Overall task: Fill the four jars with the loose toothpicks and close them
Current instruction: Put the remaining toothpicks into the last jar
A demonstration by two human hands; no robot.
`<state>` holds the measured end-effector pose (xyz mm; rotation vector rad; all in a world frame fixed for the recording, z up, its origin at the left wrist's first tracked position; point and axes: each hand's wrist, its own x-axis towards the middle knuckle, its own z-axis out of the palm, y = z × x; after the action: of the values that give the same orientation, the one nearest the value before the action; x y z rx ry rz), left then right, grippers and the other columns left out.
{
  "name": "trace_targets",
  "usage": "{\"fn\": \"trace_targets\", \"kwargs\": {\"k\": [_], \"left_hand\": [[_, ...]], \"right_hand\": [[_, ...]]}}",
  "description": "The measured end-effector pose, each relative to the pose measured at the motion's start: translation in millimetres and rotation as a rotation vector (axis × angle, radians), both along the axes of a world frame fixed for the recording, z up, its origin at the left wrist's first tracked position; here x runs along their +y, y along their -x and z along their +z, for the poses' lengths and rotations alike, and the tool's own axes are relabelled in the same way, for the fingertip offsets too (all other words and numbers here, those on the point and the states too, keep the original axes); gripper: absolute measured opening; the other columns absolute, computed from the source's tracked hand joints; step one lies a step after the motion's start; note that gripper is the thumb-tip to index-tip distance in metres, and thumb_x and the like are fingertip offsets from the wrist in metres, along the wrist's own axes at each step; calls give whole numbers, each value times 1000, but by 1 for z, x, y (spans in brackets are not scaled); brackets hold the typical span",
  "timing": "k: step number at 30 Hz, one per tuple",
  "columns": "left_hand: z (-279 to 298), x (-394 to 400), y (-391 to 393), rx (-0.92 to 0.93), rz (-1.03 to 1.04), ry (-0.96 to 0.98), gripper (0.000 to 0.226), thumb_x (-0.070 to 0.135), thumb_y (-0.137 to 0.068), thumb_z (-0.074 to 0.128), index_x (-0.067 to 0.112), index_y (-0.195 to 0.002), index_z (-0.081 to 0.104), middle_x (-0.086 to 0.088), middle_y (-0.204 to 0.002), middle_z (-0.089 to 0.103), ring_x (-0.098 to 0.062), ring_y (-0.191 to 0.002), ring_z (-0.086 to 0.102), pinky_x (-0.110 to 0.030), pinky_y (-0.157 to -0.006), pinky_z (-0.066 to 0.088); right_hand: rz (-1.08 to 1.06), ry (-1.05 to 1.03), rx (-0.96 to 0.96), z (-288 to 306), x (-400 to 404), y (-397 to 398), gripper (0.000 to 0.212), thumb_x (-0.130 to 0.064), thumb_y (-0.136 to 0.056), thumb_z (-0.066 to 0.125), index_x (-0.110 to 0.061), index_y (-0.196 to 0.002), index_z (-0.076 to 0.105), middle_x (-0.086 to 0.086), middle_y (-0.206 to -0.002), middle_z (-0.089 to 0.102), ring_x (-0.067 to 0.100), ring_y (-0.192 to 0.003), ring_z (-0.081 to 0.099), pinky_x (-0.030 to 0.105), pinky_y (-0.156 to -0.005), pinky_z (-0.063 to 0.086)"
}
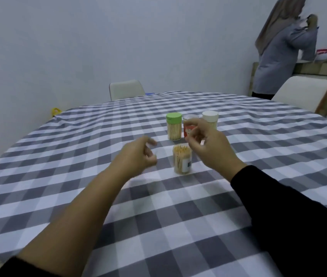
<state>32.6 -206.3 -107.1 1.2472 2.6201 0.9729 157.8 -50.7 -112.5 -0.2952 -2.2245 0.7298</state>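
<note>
Checked tablecloth [78, 156] covering round table. Three capped jars [173, 126] standing far, out of way. Open jar [182, 158], packed with toothpicks, sitting near, between hands. Left hand [136, 156] hovering, fingers loosely curled, empty. Right hand [208, 144] pinching, contents unclear; lid not visible.

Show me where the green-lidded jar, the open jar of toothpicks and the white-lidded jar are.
green-lidded jar [173, 126]: head view, on its clear side wall.
open jar of toothpicks [182, 159]: head view, on its clear front wall.
white-lidded jar [210, 116]: head view, on its white lid.

Matt checked cloth tablecloth [178, 216]; clear glossy plastic jar [182, 161] of wooden toothpicks [181, 151].
</note>
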Motion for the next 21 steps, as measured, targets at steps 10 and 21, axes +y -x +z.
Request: {"fn": "trace_targets", "kwargs": {"k": [10,21], "left_hand": [[-8,61,-20,-247,68,-797,21,21,-90,63,32,-107,60,8,-92,70,0,-82,67,-8,-64,52],[-40,58,-12,26,-28,-339,28,27,-96,48,23,-115,68,11,-113,54,-11,-109,53,-14,-80,47]], "right_hand": [[-21,209,141,-23,19,16,27,-18,-89,62,-39,-104,54,-11,-81,65,5,-81,62,12,-67,48],[-48,-3,-7,-35,22,13,36,-31,-99,43,-12,-98,74,-3,-97,67,9,-95,50,27,-83,42]]}}
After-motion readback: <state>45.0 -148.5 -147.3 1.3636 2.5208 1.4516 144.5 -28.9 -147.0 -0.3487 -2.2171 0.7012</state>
